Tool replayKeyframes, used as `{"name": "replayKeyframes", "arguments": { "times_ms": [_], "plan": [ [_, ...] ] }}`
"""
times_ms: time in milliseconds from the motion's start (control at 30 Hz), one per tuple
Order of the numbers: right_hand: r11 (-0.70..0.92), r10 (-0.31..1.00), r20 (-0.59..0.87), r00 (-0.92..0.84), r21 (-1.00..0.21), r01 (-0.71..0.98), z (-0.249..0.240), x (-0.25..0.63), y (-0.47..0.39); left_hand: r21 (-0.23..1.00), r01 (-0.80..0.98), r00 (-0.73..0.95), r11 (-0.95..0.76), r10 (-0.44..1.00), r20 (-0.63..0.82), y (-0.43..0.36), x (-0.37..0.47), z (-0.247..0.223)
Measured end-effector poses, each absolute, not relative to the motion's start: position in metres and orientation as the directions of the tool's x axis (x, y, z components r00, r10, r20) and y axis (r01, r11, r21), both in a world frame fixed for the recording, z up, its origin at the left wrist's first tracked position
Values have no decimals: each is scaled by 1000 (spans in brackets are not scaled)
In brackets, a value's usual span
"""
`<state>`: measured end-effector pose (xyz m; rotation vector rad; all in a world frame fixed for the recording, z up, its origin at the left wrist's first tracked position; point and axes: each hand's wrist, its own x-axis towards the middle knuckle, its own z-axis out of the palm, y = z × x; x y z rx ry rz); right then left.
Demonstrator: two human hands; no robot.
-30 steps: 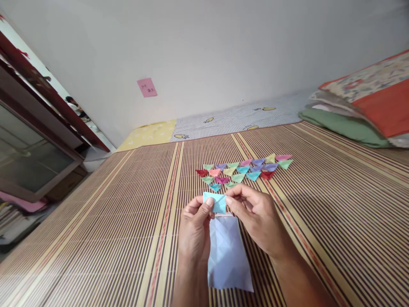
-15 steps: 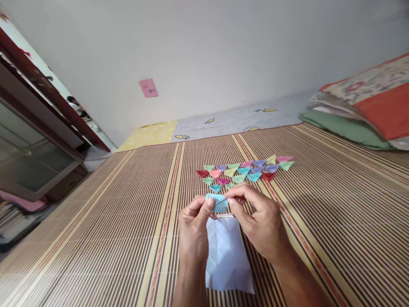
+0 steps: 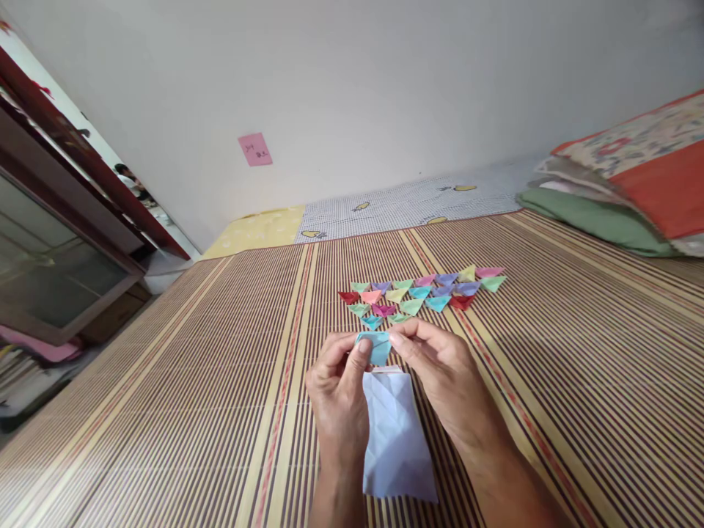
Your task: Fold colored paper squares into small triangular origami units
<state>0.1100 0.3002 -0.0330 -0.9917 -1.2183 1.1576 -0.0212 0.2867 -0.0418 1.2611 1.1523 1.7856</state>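
Note:
A small piece of folded light-blue paper (image 3: 378,347) is held up between my two hands. My left hand (image 3: 339,378) pinches its left side, thumb on the front face. With thumb and forefinger, my right hand (image 3: 440,367) grips its upper right corner. Below the hands, a creased white sheet of paper (image 3: 399,436) lies on the striped mat (image 3: 220,396). Just beyond them, several small folded paper boats (image 3: 411,306) in red, green, blue, yellow, pink and purple stand in rows. My hands hide part of the nearest row.
Folded bedding (image 3: 649,176) is piled at the right. A checked cloth (image 3: 396,209) and a yellow cloth (image 3: 253,233) run along the wall, which bears a pink note (image 3: 255,149). At the left are a glass-fronted cabinet (image 3: 49,257) and a doorway, with a person (image 3: 130,180) far beyond.
The fold along the top of the blue paper lies flatter. My right fingers have shifted slightly at its corner, and my left hand and wrist have moved a little right over the white sheet.

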Motion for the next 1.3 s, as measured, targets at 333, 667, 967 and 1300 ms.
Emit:
{"name": "replayKeyframes", "arguments": {
  "times_ms": [333,667,967,1300],
  "plan": [
    [279,960,279,13,-960,-9,-28,113,300,933,-297,-213,-202,967,142,287,-21,-43],
    [347,921,373,116,-917,196,-30,108,297,904,-403,-175,-141,982,75,288,-15,-41],
    [379,914,399,81,-907,184,-30,105,298,940,-274,-205,-202,968,148,286,-17,-44],
    [359,932,364,-8,-917,176,-25,114,300,947,118,-215,-299,923,319,282,-21,-32]
  ]
}}
